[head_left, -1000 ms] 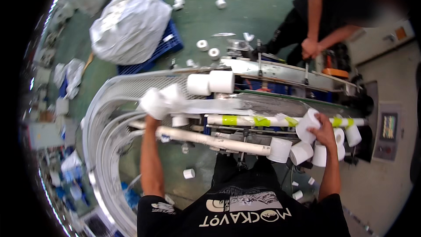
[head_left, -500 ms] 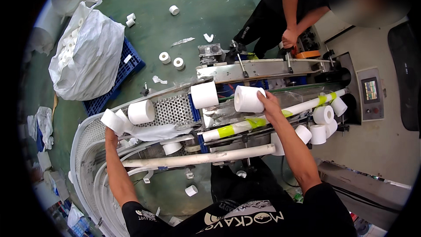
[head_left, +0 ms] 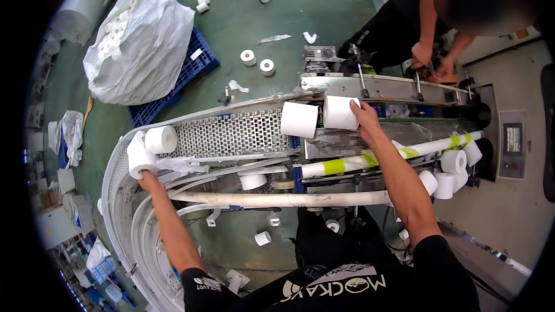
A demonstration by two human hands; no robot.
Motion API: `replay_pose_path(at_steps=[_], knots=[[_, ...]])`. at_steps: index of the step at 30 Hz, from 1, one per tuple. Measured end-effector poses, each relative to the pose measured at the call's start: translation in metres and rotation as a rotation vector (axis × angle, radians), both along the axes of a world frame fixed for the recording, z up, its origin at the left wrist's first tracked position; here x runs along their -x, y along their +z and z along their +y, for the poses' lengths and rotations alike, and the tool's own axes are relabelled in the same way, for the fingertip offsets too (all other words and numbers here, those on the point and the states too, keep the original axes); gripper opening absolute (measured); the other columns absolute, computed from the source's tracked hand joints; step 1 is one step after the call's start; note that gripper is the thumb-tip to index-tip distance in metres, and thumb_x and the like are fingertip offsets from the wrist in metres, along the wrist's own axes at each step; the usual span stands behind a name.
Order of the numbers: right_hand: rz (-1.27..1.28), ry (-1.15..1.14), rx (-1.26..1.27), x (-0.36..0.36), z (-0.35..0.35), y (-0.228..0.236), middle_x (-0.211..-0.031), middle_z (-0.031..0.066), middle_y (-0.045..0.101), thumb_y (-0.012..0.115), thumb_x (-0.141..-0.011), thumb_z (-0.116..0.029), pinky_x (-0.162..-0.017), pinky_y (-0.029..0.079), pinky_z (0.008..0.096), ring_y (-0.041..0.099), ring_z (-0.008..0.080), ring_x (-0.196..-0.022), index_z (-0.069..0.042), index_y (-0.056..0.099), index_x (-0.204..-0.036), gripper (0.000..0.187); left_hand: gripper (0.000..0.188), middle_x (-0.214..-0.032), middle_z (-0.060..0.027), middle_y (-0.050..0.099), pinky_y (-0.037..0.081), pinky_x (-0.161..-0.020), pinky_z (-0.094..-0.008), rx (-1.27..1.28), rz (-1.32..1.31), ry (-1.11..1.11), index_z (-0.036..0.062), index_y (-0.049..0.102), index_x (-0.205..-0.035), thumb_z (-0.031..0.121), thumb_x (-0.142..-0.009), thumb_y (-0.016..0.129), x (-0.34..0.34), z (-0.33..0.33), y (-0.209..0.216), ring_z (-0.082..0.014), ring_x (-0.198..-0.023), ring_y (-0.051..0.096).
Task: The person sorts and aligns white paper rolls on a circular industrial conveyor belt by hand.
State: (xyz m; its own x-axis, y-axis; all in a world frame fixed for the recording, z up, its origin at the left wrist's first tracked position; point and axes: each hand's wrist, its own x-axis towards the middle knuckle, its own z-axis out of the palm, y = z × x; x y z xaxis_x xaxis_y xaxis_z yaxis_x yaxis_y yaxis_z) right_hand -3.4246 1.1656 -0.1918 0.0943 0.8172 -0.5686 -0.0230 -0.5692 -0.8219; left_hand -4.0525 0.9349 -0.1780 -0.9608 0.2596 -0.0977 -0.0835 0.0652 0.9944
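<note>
Conveyor partly hidden under paper rolls

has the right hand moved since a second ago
Yes: the right hand has moved left and away from the body, from over the lime-taped white tube to its far side.

A white paper roll is held sideways, just above and right of centre. A second white roll is held, tilted, at centre left.
</note>
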Motion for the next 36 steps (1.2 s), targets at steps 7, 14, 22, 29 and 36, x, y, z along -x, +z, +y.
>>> replay_pose_path(at_steps=[7, 14, 22, 29, 36], knots=[[0.228, 0.246, 0.002, 0.106, -0.023, -0.032, -0.107, 0.0073, 0.065, 0.063, -0.093, -0.018, -0.082, 0.048, 0.0300, 0.060, 0.0155, -0.093, 0.000, 0.058, -0.125, 0.037, 0.035, -0.112, -0.0079, 0.063, 0.051, -0.088, -0.0370, 0.636, 0.578, -0.436, 0.0069, 0.056, -0.124, 0.022, -0.092, 0.058, -0.148, -0.146, -0.020, -0.0216, -0.100, 0.062], [0.111, 0.492, -0.079, 0.124, -0.055, -0.001, -0.108, 0.0053, 0.064, 0.065, -0.092, -0.020, -0.085, 0.048, 0.0273, 0.059, 0.0130, -0.098, 0.003, 0.059, -0.122, 0.039, 0.055, -0.132, -0.0045, 0.055, 0.041, -0.103, -0.0352, 0.082, -0.473, -0.310, 0.0056, 0.045, -0.137, 0.024, -0.090, 0.067, -0.308, -0.156, -0.004, -0.0174, -0.121, 0.052], [0.015, 0.719, -0.344, 0.016, -0.117, 0.024, -0.108, 0.0055, 0.063, 0.067, -0.088, -0.011, -0.087, 0.049, 0.0293, 0.060, 0.0130, -0.095, 0.001, 0.054, -0.127, 0.043, 0.042, -0.114, -0.0080, 0.066, 0.052, -0.087, -0.0339, -0.019, -0.430, -0.056, 0.0026, 0.057, -0.125, 0.019, -0.088, 0.067, -0.345, -0.242, 0.045, -0.0183, -0.101, 0.064], [0.370, 1.590, -0.300, 0.156, -0.328, 0.128, -0.138, 0.0242, 0.045, 0.088, -0.063, -0.030, -0.104, 0.039, 0.0366, 0.047, 0.0266, -0.128, 0.005, 0.025, -0.146, 0.109, 0.041, -0.118, -0.0099, 0.063, 0.046, -0.095, -0.0338, 0.065, -0.359, -0.005, -0.0007, 0.055, -0.124, 0.013, -0.087, 0.065, -0.418, -0.246, 0.073, -0.0190, -0.111, 0.058], [0.309, 1.965, -0.395, 0.279, -0.423, 0.146, -0.117, 0.0215, 0.061, 0.083, -0.069, -0.034, -0.096, 0.046, 0.0358, 0.061, 0.0292, -0.109, 0.005, 0.046, -0.131, 0.082, 0.039, -0.110, -0.0095, 0.065, 0.049, -0.086, -0.0327, 0.136, -0.376, 0.080, 0.0008, 0.056, -0.122, 0.010, -0.085, 0.062, -0.338, -0.382, 0.080, -0.0195, -0.099, 0.062]])
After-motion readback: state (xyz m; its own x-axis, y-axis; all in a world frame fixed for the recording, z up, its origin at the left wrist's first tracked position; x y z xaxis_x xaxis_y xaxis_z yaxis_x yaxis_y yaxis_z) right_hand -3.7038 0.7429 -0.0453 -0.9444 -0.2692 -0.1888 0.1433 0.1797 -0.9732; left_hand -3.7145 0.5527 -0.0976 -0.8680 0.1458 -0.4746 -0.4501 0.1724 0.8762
